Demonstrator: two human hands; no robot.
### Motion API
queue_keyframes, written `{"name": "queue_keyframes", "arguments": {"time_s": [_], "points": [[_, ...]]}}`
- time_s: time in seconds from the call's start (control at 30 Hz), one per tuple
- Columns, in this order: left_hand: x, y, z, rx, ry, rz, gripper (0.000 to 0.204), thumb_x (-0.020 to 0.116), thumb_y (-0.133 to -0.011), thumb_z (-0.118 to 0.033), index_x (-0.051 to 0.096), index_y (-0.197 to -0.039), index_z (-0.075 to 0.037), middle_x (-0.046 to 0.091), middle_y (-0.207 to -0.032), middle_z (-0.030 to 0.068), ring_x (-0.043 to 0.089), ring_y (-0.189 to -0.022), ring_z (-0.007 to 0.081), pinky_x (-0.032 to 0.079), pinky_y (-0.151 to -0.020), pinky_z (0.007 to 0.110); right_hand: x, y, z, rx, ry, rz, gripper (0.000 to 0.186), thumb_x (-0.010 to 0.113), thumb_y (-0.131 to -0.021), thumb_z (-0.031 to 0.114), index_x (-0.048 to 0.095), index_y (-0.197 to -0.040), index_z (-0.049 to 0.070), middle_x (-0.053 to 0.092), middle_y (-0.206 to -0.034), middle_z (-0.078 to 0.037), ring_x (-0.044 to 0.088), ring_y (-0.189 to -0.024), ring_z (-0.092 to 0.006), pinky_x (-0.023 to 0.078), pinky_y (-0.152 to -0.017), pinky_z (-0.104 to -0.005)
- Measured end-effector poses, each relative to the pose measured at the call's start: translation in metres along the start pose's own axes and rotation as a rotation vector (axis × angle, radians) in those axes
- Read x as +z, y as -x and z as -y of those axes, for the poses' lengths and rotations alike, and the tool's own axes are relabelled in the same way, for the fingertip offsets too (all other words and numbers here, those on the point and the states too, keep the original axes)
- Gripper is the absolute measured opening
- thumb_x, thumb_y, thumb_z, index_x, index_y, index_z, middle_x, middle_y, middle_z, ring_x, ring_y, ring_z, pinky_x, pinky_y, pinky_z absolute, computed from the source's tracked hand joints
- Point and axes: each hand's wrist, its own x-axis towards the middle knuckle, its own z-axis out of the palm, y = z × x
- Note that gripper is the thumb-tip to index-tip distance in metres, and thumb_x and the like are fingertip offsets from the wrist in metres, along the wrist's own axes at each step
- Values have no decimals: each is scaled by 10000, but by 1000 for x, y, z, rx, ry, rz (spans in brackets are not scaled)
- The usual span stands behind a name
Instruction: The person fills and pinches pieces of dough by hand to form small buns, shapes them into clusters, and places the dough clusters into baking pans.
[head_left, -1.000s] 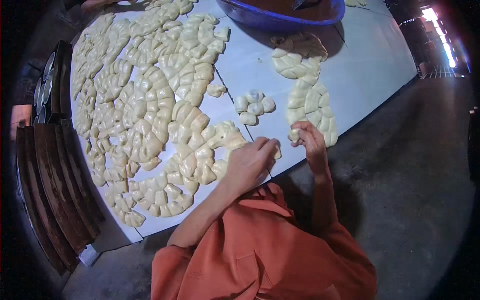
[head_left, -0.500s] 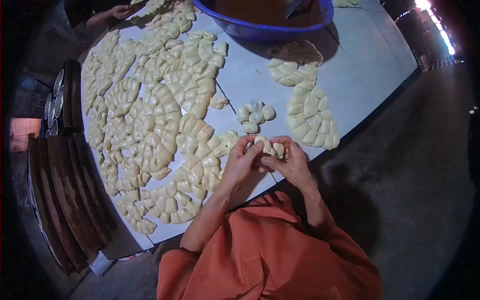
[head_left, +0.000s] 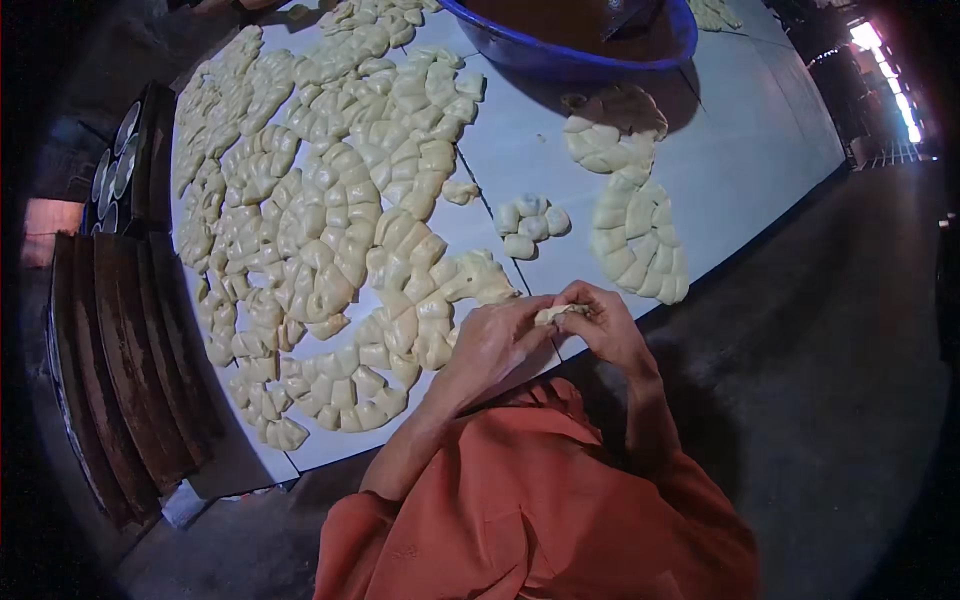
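Between the fingertips of both hands, just over the table's near edge, is a small piece of pale dough (head_left: 558, 313). My left hand (head_left: 500, 335) is closed on one side of it, its back turned up and hiding much of the fingers. On the other side, my right hand (head_left: 604, 325) pinches the dough between thumb and fingers. A small cluster of dough balls (head_left: 533, 222) lies on the table just beyond my hands. Left of them spreads a wide mass of glossy, segmented dough pieces (head_left: 340, 200). Another segmented dough strip (head_left: 640, 235) lies to the right.
A blue basin (head_left: 590, 62) of brown contents, with a dark tool in it, stands at the far side of the white table (head_left: 745, 150). Dark curved trays (head_left: 130, 360) and round tins (head_left: 118, 170) are at the left. Part of another person shows at the far left edge.
The view has shifted, so the table things sit further right and higher. My left hand has turned over the dough, which now shows less between my fingers. The other person's hand has drawn back.
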Motion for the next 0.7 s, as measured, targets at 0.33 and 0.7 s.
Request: {"name": "queue_keyframes", "arguments": {"time_s": [0.33,0.7], "points": [[10,2,9,-167,76,-163,281,764,-836,-247,720,-998,-22,675,-748,184,634,-584,270,486,-564,349,18,-1,0,-63,-95,44,347,741,-906,159,595,-1182,8,608,-938,-2,552,-798,-62,470,-688,-202],[12,15,7,-253,294,-125,421,752,-858,-225,611,-1200,-25,714,-972,131,683,-806,167,534,-681,308,23,10,-1,32,-456,-40,140,649,-943,79,596,-1064,30,627,-1002,-13,609,-861,-84,510,-734,-246]]}}
